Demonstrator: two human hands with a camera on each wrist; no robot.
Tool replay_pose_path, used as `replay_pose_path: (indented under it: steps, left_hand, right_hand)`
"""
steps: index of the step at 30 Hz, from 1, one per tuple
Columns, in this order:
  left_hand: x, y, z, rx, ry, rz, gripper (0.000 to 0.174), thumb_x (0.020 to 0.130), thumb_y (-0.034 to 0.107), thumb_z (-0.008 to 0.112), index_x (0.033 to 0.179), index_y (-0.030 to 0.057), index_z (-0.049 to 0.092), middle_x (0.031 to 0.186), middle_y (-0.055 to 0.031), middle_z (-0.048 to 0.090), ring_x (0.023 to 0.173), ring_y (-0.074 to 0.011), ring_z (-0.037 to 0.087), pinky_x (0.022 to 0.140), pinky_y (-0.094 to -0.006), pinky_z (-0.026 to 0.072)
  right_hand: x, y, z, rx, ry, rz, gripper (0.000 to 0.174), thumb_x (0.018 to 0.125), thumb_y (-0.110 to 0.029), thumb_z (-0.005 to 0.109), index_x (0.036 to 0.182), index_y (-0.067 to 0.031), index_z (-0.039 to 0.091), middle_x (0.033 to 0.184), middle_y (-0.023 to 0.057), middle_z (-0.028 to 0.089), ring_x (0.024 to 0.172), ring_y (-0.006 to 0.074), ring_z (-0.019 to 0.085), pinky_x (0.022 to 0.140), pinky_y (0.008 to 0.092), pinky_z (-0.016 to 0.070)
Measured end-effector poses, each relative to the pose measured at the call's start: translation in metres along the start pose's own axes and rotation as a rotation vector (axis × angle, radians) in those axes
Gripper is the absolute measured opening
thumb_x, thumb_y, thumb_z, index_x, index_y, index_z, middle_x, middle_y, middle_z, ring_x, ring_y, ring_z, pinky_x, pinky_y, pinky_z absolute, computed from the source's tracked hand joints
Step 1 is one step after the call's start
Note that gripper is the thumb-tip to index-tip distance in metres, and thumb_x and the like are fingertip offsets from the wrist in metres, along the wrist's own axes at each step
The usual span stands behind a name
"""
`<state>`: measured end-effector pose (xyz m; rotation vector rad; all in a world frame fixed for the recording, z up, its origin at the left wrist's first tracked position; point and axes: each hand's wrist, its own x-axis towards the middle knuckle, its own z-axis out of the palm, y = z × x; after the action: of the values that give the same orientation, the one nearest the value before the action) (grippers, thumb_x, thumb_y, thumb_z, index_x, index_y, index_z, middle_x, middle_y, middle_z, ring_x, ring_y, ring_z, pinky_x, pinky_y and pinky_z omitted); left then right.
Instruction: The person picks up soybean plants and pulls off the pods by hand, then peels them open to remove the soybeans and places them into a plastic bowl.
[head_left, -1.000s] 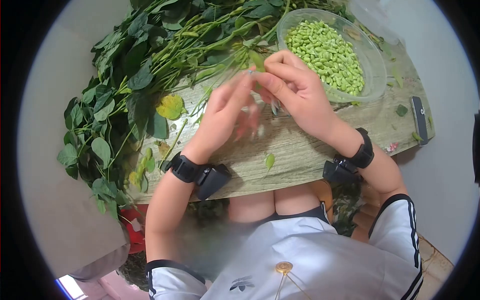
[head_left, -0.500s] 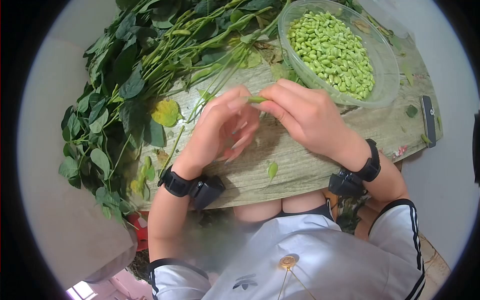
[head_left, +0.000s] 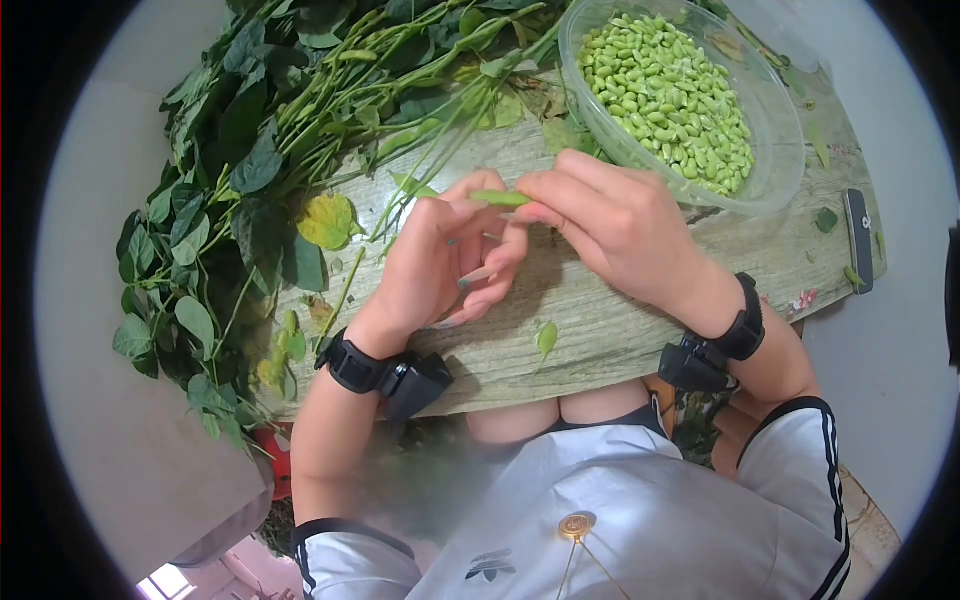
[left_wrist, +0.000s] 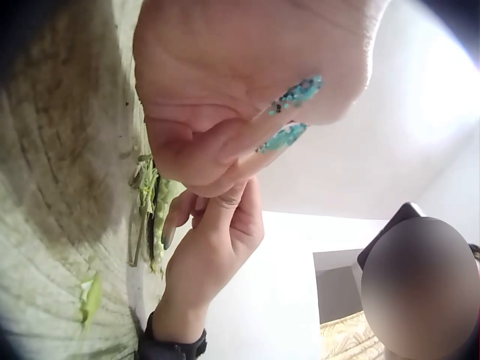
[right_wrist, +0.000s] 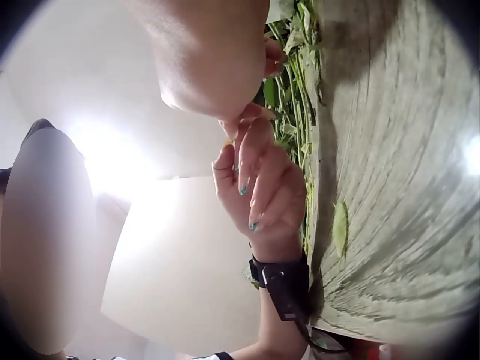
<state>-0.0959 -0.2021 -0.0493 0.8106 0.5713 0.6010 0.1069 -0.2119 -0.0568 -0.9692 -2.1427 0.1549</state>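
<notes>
Between the two hands, above the middle of the table, is a green pod. The left hand pinches its left end between thumb and forefinger, the other fingers loosely bent. At the pod's right end, the right hand pinches with thumb and forefinger. In the left wrist view, the left hand fills the top and hides the pod; the right hand meets it from below. The right wrist view shows the left hand with blue-green nails beneath the right hand.
A clear plastic bowl of shelled green beans stands at the back right. Leafy stalks cover the back left. A yellow leaf and a loose pod lie on the wooden table. A dark flat object lies at the right edge.
Both hands have come down from beside the bowl toward the table's middle. The pod, earlier upright at the fingertips, now lies level between them. The head view has shifted slightly.
</notes>
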Motion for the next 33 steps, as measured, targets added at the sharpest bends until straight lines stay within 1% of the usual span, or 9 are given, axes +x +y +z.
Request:
replay_pose_path:
  steps: [9,13,17,19,20,22,25,31,33]
  left_hand:
    - [0.004,-0.005,0.003,-0.090,0.163,-0.027,0.024,0.098,0.024,0.027,0.104,0.0071,0.042,0.056,-0.0104,0.044,0.026,-0.0133,0.026,0.024,-0.0237,0.0223]
    - [0.003,-0.006,0.000,0.010,0.082,-0.036,0.034,0.095,0.029,0.023,0.105,0.0031,0.042,0.063,-0.0069,0.047,0.034,-0.0116,0.035,0.028,-0.0219,0.0249]
    - [0.002,-0.008,0.009,0.144,0.195,0.008,0.029,0.096,0.026,0.027,0.101,0.0043,0.045,0.062,-0.0042,0.044,0.035,-0.0101,0.034,0.030,-0.0213,0.0266]
    - [0.002,-0.009,0.011,0.212,0.231,0.020,0.026,0.096,0.024,0.029,0.100,0.0049,0.045,0.062,-0.0029,0.043,0.035,-0.0095,0.034,0.031,-0.0211,0.0268]
    - [0.000,-0.011,0.010,0.329,0.275,0.041,0.024,0.096,0.023,0.030,0.098,0.0051,0.046,0.062,-0.0025,0.044,0.037,-0.0093,0.035,0.034,-0.0219,0.0281]
    - [0.000,-0.013,0.007,0.445,0.321,0.060,0.022,0.096,0.022,0.031,0.096,0.0054,0.046,0.063,-0.0021,0.045,0.039,-0.0090,0.035,0.036,-0.0228,0.0295]
    - [0.000,-0.012,0.002,0.683,0.284,0.139,0.020,0.095,0.019,0.034,0.095,0.0038,0.047,0.064,-0.0035,0.049,0.046,-0.0097,0.041,0.043,-0.0255,0.0341]
    - [-0.004,-0.009,0.005,0.932,0.213,0.240,0.021,0.093,0.015,0.038,0.103,0.0011,0.050,0.070,-0.0102,0.055,0.062,-0.0208,0.054,0.058,-0.0326,0.0424]
    - [-0.005,-0.009,0.006,1.023,0.170,0.423,0.021,0.093,0.016,0.039,0.103,0.0019,0.052,0.073,-0.0121,0.056,0.064,-0.0252,0.054,0.061,-0.0346,0.0435]
  right_hand:
    - [-0.001,-0.002,0.003,-0.026,-0.051,0.019,0.007,0.086,-0.015,0.064,0.089,-0.0087,0.063,0.074,0.0058,0.053,0.064,0.0240,0.061,0.053,0.0354,0.0478]
    - [-0.005,-0.006,0.008,0.095,-0.082,0.142,0.008,0.088,-0.014,0.061,0.085,-0.0066,0.062,0.073,0.0071,0.057,0.066,0.0272,0.062,0.056,0.0382,0.0485]
    - [-0.004,-0.004,0.015,0.292,-0.019,0.154,0.016,0.093,-0.016,0.061,0.094,-0.0008,0.066,0.070,0.0097,0.060,0.064,0.0242,0.061,0.054,0.0330,0.0456]
    - [-0.005,-0.005,0.016,0.726,-0.041,0.434,0.026,0.098,-0.022,0.056,0.091,0.0010,0.066,0.062,0.0038,0.054,0.054,0.0129,0.054,0.047,0.0277,0.0400]
    - [-0.002,-0.006,0.011,0.725,-0.040,0.434,0.026,0.098,-0.022,0.056,0.091,0.0010,0.066,0.062,0.0038,0.054,0.054,0.0129,0.054,0.047,0.0277,0.0400]
    - [0.003,-0.008,0.000,0.969,-0.330,0.805,0.034,0.101,-0.028,0.053,0.091,0.0024,0.066,0.060,-0.0039,0.046,0.048,0.0036,0.042,0.041,0.0227,0.0319]
    - [0.002,-0.006,0.001,1.223,-0.339,0.914,0.038,0.102,-0.030,0.051,0.091,0.0034,0.065,0.059,-0.0065,0.039,0.043,0.0012,0.033,0.038,0.0194,0.0246]
    - [0.004,-0.003,-0.006,1.455,-0.418,1.103,0.039,0.101,-0.031,0.052,0.089,0.0051,0.062,0.057,-0.0068,0.036,0.043,0.0021,0.033,0.038,0.0196,0.0254]
    - [0.008,-0.003,-0.012,1.547,-0.439,1.156,0.039,0.101,-0.031,0.053,0.089,0.0053,0.062,0.057,-0.0068,0.035,0.043,0.0022,0.033,0.038,0.0196,0.0256]
